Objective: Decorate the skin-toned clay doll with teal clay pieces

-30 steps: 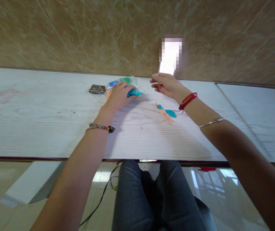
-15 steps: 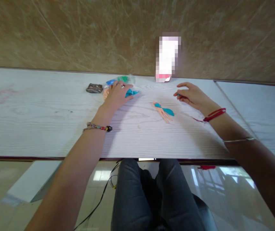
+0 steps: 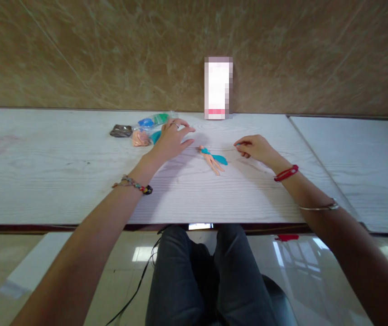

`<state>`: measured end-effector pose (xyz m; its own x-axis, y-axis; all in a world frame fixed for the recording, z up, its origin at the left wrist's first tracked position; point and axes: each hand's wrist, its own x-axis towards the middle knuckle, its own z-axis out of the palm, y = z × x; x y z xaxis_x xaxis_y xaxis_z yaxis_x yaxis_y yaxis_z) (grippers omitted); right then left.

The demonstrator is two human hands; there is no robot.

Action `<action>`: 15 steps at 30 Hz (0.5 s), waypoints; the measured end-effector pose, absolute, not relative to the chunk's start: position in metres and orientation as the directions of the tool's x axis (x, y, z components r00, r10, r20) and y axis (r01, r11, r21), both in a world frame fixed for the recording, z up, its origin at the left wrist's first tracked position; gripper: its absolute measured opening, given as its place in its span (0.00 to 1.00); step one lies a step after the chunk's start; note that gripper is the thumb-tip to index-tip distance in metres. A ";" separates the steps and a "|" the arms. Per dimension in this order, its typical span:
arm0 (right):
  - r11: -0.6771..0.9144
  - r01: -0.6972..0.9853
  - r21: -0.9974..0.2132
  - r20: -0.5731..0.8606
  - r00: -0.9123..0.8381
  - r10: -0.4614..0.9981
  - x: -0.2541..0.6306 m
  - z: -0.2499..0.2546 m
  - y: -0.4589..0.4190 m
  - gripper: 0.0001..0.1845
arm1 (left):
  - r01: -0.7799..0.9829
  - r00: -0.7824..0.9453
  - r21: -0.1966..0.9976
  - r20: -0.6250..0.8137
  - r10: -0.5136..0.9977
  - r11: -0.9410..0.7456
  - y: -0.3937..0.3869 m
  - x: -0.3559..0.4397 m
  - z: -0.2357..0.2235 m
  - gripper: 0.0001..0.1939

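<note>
My left hand hovers over the table with its fingers apart and nothing in them. Just left of it, partly hidden behind it, lies a teal clay packet. Between my hands a small clay figure lies flat, with peach body and legs, a teal top and a teal leaf-shaped piece at its side. To the right of the figure, my right hand pinches a tiny piece of teal clay between thumb and fingertips.
Beside the teal packet are packets of peach clay, blue clay, green clay and brown clay. A phone, its screen blurred, leans against the marbled wall. The white table's front edge runs above my knees.
My left hand has moved right, away from the packets; the teal packet now shows on its left instead of its right. My right hand has come closer to the figure, still pinching the teal bit.
</note>
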<state>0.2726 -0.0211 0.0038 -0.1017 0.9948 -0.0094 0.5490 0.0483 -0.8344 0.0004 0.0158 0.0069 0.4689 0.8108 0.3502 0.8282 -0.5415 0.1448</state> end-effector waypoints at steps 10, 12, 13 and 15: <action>0.379 0.792 -0.478 0.259 -0.285 0.923 0.267 -0.001 -0.014 0.08 | 0.804 0.319 0.302 0.507 0.801 -0.511 0.027 0.033 0.013 0.11; 0.405 0.801 -0.442 0.273 -0.310 0.911 0.267 -0.003 -0.012 0.07 | 0.805 0.372 0.232 0.519 0.769 -0.546 0.027 0.031 0.007 0.10; 0.402 0.805 -0.437 0.271 -0.308 0.912 0.268 -0.004 -0.011 0.08 | 0.801 0.404 0.194 0.524 0.750 -0.567 0.027 0.030 0.005 0.10; 0.374 0.814 -0.444 0.261 -0.282 0.923 0.268 -0.004 -0.011 0.12 | 0.794 0.451 0.129 0.532 0.717 -0.595 0.027 0.028 0.002 0.09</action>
